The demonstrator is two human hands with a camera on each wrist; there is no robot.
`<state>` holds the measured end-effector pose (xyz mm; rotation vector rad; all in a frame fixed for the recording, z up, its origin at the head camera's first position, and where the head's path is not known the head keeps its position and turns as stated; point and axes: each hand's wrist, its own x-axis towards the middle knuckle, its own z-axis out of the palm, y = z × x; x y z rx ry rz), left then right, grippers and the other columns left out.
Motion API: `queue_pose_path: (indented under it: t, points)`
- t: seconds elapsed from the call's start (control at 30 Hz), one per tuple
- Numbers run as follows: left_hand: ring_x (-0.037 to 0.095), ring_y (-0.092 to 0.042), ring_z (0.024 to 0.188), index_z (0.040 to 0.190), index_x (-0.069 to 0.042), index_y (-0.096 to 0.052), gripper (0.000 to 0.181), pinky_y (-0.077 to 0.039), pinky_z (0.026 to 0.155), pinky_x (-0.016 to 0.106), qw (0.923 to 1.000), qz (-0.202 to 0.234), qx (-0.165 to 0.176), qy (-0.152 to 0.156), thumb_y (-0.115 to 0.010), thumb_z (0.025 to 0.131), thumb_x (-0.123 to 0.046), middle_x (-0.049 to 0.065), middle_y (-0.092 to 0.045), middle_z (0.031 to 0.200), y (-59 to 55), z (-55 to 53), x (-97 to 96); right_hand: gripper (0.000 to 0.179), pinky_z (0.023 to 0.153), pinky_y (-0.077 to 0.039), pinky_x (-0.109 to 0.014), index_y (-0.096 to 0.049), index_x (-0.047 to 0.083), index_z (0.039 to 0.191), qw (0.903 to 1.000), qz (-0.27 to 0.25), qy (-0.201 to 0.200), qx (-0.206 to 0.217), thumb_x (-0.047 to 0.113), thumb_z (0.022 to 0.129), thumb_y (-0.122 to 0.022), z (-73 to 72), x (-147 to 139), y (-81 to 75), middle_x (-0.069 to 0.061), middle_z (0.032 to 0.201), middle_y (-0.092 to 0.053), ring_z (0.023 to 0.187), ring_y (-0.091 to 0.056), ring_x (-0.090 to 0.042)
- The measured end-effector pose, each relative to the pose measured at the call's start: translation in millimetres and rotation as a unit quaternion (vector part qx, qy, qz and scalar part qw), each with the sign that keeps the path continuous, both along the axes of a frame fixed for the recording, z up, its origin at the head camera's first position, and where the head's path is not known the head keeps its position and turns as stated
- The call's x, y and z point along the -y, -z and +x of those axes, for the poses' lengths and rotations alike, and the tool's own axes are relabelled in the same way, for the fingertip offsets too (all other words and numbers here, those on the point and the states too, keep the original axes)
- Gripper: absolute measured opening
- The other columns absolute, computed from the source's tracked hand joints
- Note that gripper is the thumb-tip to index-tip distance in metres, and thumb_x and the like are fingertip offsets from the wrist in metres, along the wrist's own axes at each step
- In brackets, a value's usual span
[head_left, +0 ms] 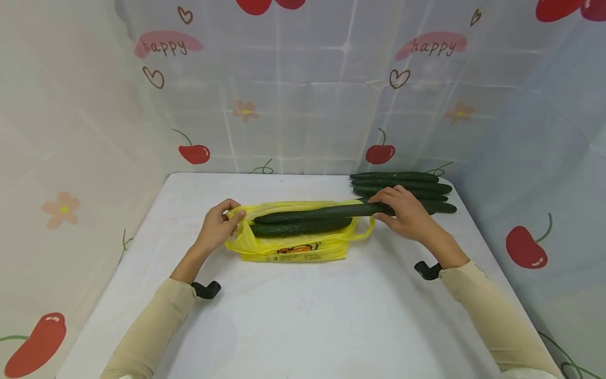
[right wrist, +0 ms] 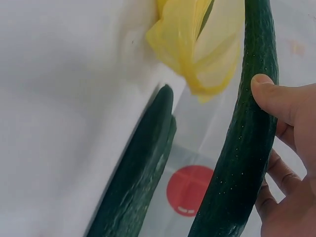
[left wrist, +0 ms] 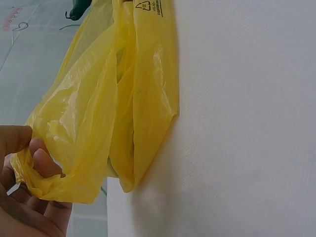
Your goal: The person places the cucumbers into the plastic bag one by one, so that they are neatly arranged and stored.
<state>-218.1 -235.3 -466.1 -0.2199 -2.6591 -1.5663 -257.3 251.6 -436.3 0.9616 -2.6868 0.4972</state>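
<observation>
A yellow plastic bag (head_left: 303, 253) lies on the table, its mouth spread, with a dark green cucumber (head_left: 298, 228) inside it. My left hand (head_left: 216, 226) grips the bag's left end; in the left wrist view the thumb and fingers (left wrist: 47, 163) hold the thin plastic by its handle. My right hand (head_left: 402, 213) holds a long cucumber (head_left: 326, 212) near its right end, thumb on one side and fingers on the other. The far end of this cucumber reaches over the bag's opening, above the one inside. In the right wrist view the held cucumber (right wrist: 237, 148) passes beside the bag's right handle (right wrist: 207, 79).
Several more cucumbers (head_left: 400, 185) lie side by side at the table's back right corner, just beyond my right hand. The white table (head_left: 303, 316) meets a printed curtain (head_left: 307, 105) at the back, with more curtain on both sides.
</observation>
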Motion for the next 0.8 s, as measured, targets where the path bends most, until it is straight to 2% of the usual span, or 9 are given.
queue_pose_path:
  t: [0.2, 0.33, 0.47, 0.63, 0.8]
  points:
    - [0.025, -0.053, 0.059, 0.109, -0.009, -0.060, 0.019, -0.045, 0.048, 0.026, 0.9999, -0.003, 0.010, -0.005, -0.060, 0.099, -0.024, 0.018, -0.056, 0.086, -0.3, -1.3, 0.1, 0.038, 0.096, -0.044, -0.042, -0.064, 0.018, 0.121, 0.9996, 0.006, -0.028, -0.001, 0.028, 0.086, -0.076, -4.3, 23.9, 6.6, 0.003, 0.120, -0.063, 0.107, -0.050, -0.019]
    - [0.030, -0.054, 0.060, 0.110, -0.009, -0.059, 0.019, -0.046, 0.049, 0.026, 0.9999, -0.003, 0.011, -0.007, -0.060, 0.099, -0.025, 0.019, -0.057, 0.088, -0.5, -1.4, 0.4, 0.036, 0.095, -0.044, -0.043, -0.065, 0.018, 0.121, 0.9987, -0.006, -0.050, -0.009, 0.026, 0.087, -0.075, -5.8, 40.4, 12.4, 0.002, 0.119, -0.063, 0.106, -0.051, -0.020]
    - [0.036, -0.056, 0.064, 0.110, -0.009, -0.060, 0.019, -0.046, 0.049, 0.025, 0.9999, 0.001, 0.009, -0.012, -0.060, 0.099, -0.024, 0.017, -0.057, 0.089, -1.0, 0.0, 1.2, 0.036, 0.095, -0.045, -0.041, -0.065, 0.020, 0.121, 0.9982, -0.007, -0.060, 0.005, 0.025, 0.087, -0.075, -6.2, 57.9, 18.7, 0.004, 0.118, -0.063, 0.103, -0.052, -0.018]
    - [0.032, -0.055, 0.063, 0.109, -0.008, -0.060, 0.019, -0.046, 0.049, 0.025, 0.9999, 0.000, 0.009, -0.014, -0.060, 0.099, -0.024, 0.019, -0.057, 0.089, -1.3, 0.4, 1.9, 0.036, 0.096, -0.045, -0.039, -0.065, 0.022, 0.122, 0.9972, 0.013, -0.067, 0.031, 0.027, 0.088, -0.075, -6.3, 76.5, 26.8, 0.006, 0.119, -0.063, 0.106, -0.052, -0.017]
    - [0.032, -0.055, 0.063, 0.110, -0.007, -0.060, 0.019, -0.046, 0.050, 0.025, 1.0000, 0.000, 0.003, -0.008, -0.059, 0.099, -0.023, 0.021, -0.058, 0.087, -1.7, 0.1, 1.9, 0.034, 0.101, -0.045, -0.041, -0.065, 0.021, 0.122, 0.9965, 0.022, -0.072, 0.035, 0.029, 0.090, -0.073, -6.6, 92.4, 28.2, 0.005, 0.120, -0.063, 0.110, -0.053, -0.019]
